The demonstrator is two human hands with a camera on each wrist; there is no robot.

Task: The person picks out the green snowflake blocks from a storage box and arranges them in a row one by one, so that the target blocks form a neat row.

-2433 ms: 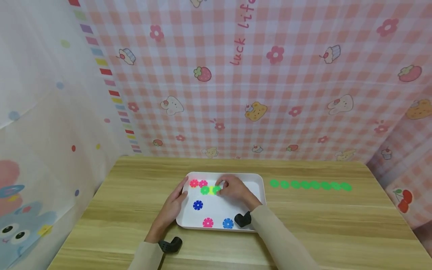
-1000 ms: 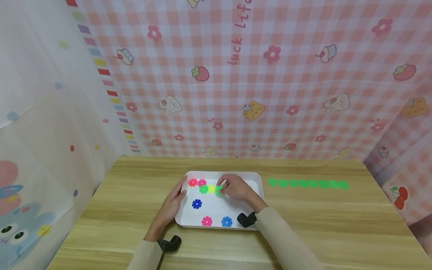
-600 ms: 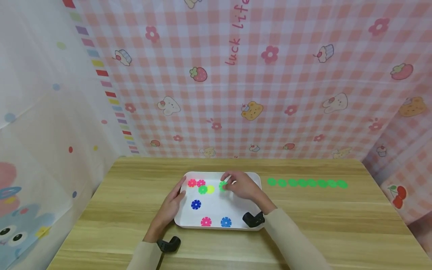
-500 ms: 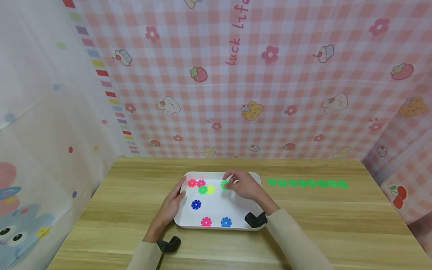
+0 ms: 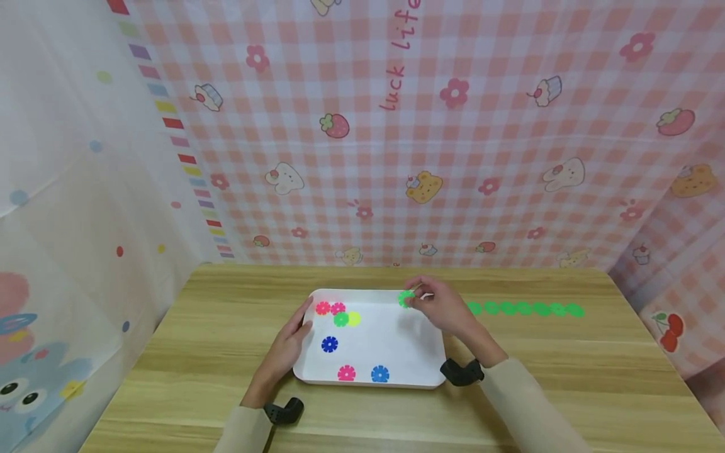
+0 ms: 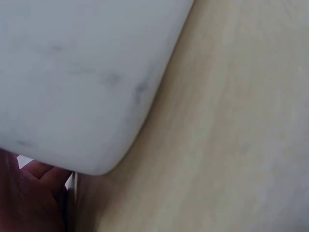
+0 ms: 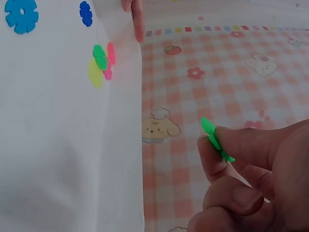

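My right hand (image 5: 444,308) pinches a green notched snowflake disc (image 5: 405,298) between thumb and fingertips, above the back right part of a white tray (image 5: 385,343). The right wrist view shows this green disc (image 7: 210,133) edge-on between the fingertips. At the tray's left side, my left hand (image 5: 287,345) grips the rim, thumb on top and fingers along the outside. Inside the tray lie a green disc (image 5: 340,319) by a yellow disc (image 5: 354,319), two pink discs (image 5: 330,308), a dark blue disc (image 5: 330,344), another pink disc (image 5: 347,373) and a light blue disc (image 5: 380,374).
A row of several green discs (image 5: 525,308) lies on the wooden table (image 5: 566,371) to the right of the tray, its left end hidden by my right hand. A pink checked cloth (image 5: 362,157) hangs behind the table. Each wrist wears a black device (image 5: 286,411).
My right hand has taken the green disc away from beside the yellow one and carried it right and back, up to the tray's far right. The left hand has stayed on the rim.
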